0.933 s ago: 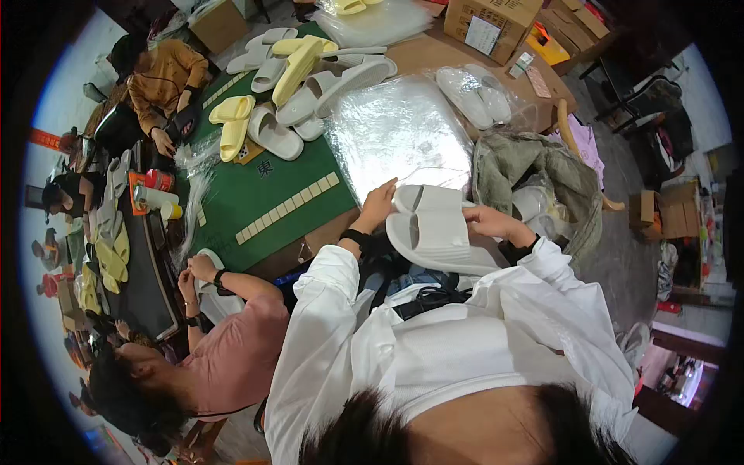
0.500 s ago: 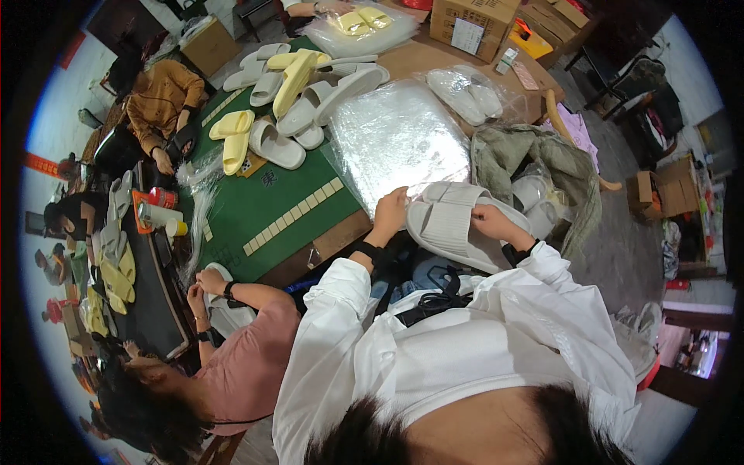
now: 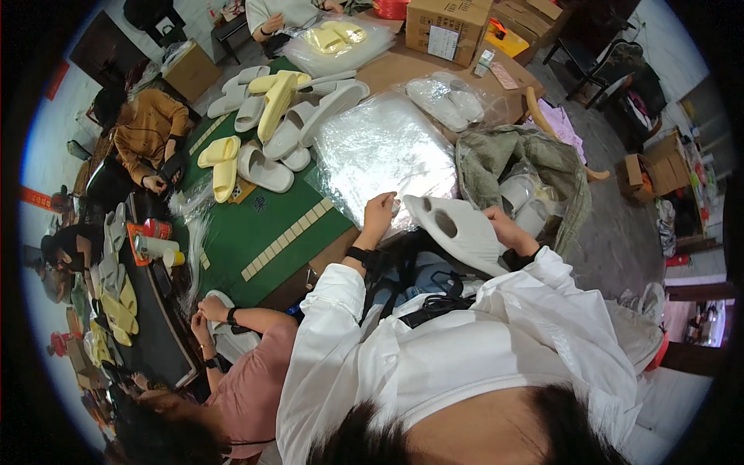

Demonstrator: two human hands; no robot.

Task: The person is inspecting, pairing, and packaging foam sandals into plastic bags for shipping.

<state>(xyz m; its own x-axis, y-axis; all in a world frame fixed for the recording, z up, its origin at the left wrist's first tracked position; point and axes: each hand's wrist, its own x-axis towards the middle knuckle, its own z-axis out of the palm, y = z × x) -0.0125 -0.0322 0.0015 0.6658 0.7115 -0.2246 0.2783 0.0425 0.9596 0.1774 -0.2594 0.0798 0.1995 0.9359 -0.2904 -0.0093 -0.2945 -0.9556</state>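
Observation:
My right hand (image 3: 505,229) grips a pair of light grey slippers (image 3: 465,242) at one end, above my lap. The slippers are tilted, with dark openings toward the left end. My left hand (image 3: 379,214) is closed in a pinch just left of them, apart from the slippers; what its fingertips hold, if anything, is too small to make out. Behind my left hand lies a stack of clear plastic bags (image 3: 395,147). An olive woven sack (image 3: 484,159) stands open on the right, holding wrapped slippers (image 3: 518,188).
Grey and yellow slippers (image 3: 279,108) lie piled on the green table (image 3: 271,225), beyond a row of pale tiles (image 3: 287,239). A bagged white pair (image 3: 446,101) and a cardboard box (image 3: 448,29) are farther back. A co-worker in pink (image 3: 256,380) sits close at left.
The slippers have tipped up from lying flat, and my right hand has shifted to their right end. My left hand has come away from their left edge. The view has shifted slightly.

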